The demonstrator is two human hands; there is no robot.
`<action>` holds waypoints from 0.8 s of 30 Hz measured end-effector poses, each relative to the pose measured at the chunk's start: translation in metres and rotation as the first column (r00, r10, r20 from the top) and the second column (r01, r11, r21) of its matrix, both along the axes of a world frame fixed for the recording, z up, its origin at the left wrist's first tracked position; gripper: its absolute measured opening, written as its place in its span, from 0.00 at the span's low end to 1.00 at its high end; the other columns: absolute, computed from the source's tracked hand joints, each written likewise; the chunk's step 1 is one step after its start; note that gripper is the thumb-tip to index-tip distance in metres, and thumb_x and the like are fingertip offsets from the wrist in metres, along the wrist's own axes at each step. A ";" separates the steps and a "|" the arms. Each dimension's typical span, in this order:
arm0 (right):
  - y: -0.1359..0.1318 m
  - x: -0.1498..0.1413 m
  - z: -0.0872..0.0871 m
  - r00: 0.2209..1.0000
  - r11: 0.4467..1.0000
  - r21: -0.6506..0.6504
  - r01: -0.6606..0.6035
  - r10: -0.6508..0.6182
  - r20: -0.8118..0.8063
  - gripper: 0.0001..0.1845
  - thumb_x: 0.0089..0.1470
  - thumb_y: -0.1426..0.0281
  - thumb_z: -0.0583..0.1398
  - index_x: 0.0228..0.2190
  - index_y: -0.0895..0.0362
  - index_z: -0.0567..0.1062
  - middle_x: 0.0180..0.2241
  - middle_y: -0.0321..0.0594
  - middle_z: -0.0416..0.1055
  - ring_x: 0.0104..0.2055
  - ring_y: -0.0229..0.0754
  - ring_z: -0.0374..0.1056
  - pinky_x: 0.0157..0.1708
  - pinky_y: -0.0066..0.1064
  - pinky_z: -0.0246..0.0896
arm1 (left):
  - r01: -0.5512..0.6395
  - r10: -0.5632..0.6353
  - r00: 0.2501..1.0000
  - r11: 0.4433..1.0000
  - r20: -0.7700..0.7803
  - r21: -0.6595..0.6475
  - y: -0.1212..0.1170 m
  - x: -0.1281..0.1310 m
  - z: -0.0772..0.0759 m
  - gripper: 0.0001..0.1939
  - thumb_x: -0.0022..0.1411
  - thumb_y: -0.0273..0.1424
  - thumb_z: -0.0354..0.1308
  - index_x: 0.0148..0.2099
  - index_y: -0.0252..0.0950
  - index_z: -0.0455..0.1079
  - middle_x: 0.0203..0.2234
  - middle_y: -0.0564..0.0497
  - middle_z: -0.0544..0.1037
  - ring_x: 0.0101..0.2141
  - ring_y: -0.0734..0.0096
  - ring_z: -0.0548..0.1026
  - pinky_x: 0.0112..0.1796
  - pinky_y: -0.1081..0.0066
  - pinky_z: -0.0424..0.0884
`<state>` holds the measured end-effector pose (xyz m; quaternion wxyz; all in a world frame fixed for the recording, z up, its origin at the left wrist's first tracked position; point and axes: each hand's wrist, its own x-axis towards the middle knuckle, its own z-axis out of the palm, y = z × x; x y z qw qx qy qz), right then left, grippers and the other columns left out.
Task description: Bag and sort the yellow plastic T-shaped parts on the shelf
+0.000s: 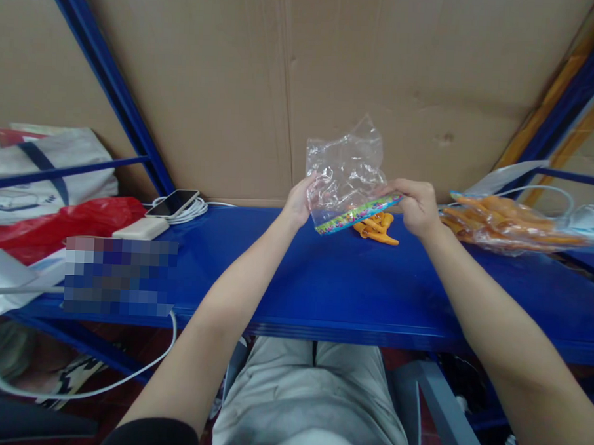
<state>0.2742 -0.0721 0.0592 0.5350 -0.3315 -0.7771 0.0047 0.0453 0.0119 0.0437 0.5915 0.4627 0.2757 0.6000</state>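
Above the blue tabletop I hold up a clear plastic bag with a bright, many-coloured strip along its lower edge. My left hand is closed on the bag's left side. At the other end, my right hand grips the bag by the right end of the strip. Just behind and below the strip lies a small pile of orange, pointed, finger-like pieces. To the right of my right hand rests a larger clear bag filled with similar orange pieces.
On the left are a phone on a coiled white cable, a cream block, a red plastic bag and a white cloth bag. Cardboard backs the blue table. Blue frame posts rise at both sides.
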 end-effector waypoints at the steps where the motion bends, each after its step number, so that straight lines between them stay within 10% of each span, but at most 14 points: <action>1: 0.002 0.001 0.000 1.000 0.998 -0.070 0.002 -0.002 0.001 0.12 0.46 0.68 0.54 0.22 0.50 0.78 0.29 0.39 0.79 0.38 0.49 0.76 0.47 0.43 0.69 | -0.042 0.042 0.999 0.999 -0.001 -0.010 0.004 -0.002 -0.002 0.14 0.66 0.40 0.61 0.48 0.36 0.74 0.41 0.44 0.82 0.30 0.68 0.77 0.28 0.70 0.74; 11: 0.031 -0.002 -0.020 0.941 0.715 -0.644 -0.270 0.055 -0.333 0.05 0.43 0.67 0.57 0.21 0.54 0.73 0.27 0.43 0.76 0.31 0.45 0.73 0.37 0.36 0.70 | -0.279 0.271 0.958 0.956 -0.096 -0.086 0.017 -0.019 -0.016 0.03 0.68 0.30 0.60 0.42 0.37 0.73 0.22 0.57 0.76 0.16 0.82 0.65 0.22 0.79 0.62; 24: 0.042 0.013 -0.020 0.749 0.633 -0.626 -0.455 -0.108 -0.654 0.18 0.58 0.52 0.53 0.33 0.53 0.71 0.36 0.48 0.78 0.39 0.54 0.76 0.43 0.52 0.73 | -0.104 0.103 0.967 0.995 -0.235 0.006 0.006 -0.013 -0.015 0.09 0.73 0.32 0.53 0.42 0.37 0.74 0.14 0.61 0.61 0.12 0.81 0.53 0.16 0.78 0.50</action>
